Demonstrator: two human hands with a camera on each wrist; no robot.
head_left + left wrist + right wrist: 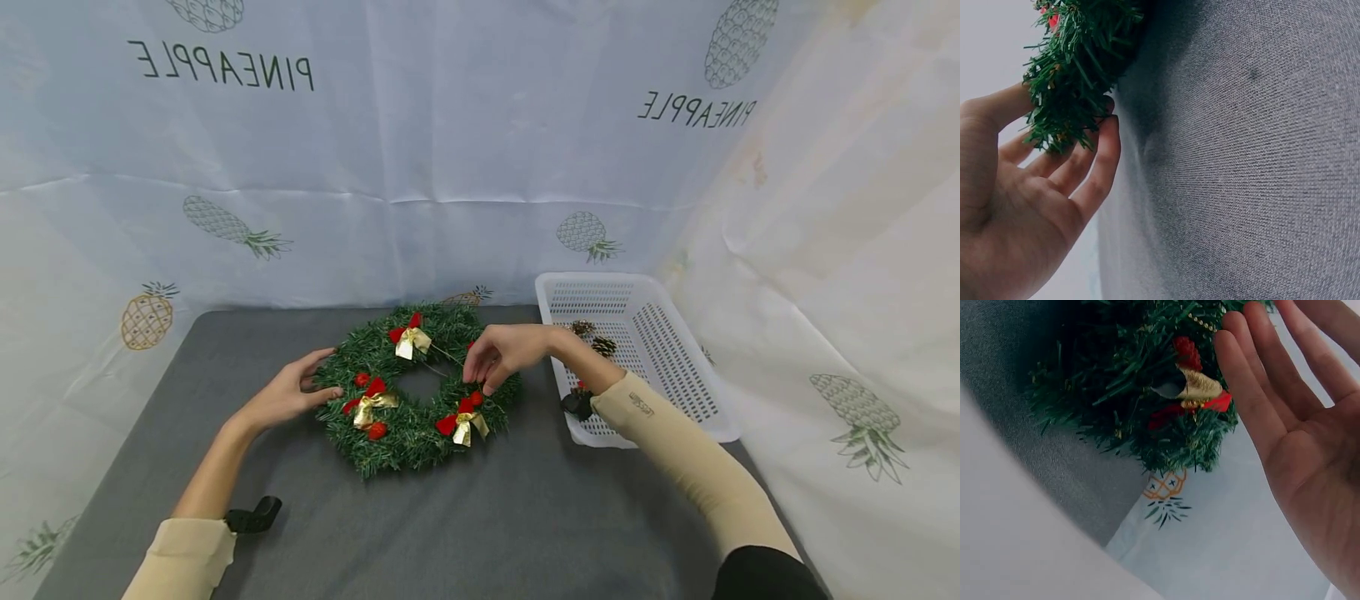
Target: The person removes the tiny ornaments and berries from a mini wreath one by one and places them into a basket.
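A green wreath [352,450] lies on the grey table, trimmed with red-and-gold bows [410,342] and red berry-like balls [377,431]. At its left rim my left hand [288,392] grips the branches, thumb on top; the left wrist view has the fingers [1107,156] curled under the edge. Over the wreath's right side hovers my right hand [510,350], fingers pointing down beside a red ball [476,398]. The right wrist view shows those fingers [1247,394] fairly straight, with nothing visible held; whether their tips touch the wreath I cannot tell.
Right of the wreath stands a white slotted plastic basket [678,358] holding pine cones [603,346] and something small and red, partly behind my right forearm. A pineapple-print curtain [465,150] hangs behind and beside the grey table [480,533].
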